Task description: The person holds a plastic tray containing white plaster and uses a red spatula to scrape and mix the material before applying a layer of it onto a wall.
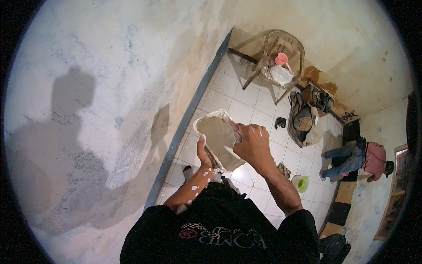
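My left hand grips the near left side of a container, its thumb up at the rim. The container is tilted and its rim is crusted with white. Wet greyish-white paste covers the inside. At the container's right edge, my right hand is closed in a fist around a flat hand tool, most of it hidden by the fingers. White spatters dot my left forearm and the right knuckles. Beside my left arm rises a patchy, pale-coated wall.
A stained plastic chair holds a pink dipper and a white plastic bag. Bags and cloth lie on the tiled floor. A green basin stands to the right. Another person bends near the right wall.
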A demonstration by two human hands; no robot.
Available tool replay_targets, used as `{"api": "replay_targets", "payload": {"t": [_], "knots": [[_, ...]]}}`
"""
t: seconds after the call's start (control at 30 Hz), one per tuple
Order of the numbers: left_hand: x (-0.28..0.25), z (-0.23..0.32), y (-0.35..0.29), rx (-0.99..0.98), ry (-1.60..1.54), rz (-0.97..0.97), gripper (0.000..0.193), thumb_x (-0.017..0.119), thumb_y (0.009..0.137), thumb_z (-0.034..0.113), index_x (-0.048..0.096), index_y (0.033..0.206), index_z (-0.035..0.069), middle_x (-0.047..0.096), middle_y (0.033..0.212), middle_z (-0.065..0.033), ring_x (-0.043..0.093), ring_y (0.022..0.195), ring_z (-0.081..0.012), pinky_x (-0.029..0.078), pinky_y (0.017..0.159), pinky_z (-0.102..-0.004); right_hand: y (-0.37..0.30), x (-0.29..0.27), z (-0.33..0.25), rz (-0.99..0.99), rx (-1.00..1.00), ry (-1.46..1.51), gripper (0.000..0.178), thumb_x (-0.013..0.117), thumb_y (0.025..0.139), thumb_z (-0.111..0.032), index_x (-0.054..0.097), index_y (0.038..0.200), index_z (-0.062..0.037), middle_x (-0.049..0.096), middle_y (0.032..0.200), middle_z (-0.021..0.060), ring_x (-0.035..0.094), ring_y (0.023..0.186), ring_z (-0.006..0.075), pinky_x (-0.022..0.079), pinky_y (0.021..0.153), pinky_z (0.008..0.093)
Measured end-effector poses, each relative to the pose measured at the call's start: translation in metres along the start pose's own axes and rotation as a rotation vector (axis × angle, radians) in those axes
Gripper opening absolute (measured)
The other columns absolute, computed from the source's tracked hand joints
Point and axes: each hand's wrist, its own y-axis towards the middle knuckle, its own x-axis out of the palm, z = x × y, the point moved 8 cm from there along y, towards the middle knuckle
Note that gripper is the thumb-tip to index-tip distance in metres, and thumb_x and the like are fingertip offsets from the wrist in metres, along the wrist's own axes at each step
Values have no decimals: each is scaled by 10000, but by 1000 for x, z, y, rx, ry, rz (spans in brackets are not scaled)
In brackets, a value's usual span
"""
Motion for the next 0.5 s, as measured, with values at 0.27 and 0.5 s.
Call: {"api": "replay_targets", "payload": {"t": [0.27, 0.5], "knots": [[24, 2, -4, 32, 25, -52, 711, 453, 823, 533, 381, 1336, 47, 495, 1260, -165, 508, 1136, -313, 430, 958, -446, -2, 10, 8, -32, 81, 91, 379, 629, 569, -98, 692, 938, -39, 639, 709, 188, 627, 672, 340, 510, 639, 418], [-20, -30, 14, -96, -214, -76, 715, 430, 821, 591, 408, 1329, 88, 511, 1245, -147, 515, 1128, -319, 434, 955, -463, -17, -3, -22, -16, -12, 155, 413, 646, 576, -114, 695, 982, -57, 634, 720, 183, 624, 666, 335, 510, 631, 416]]}}
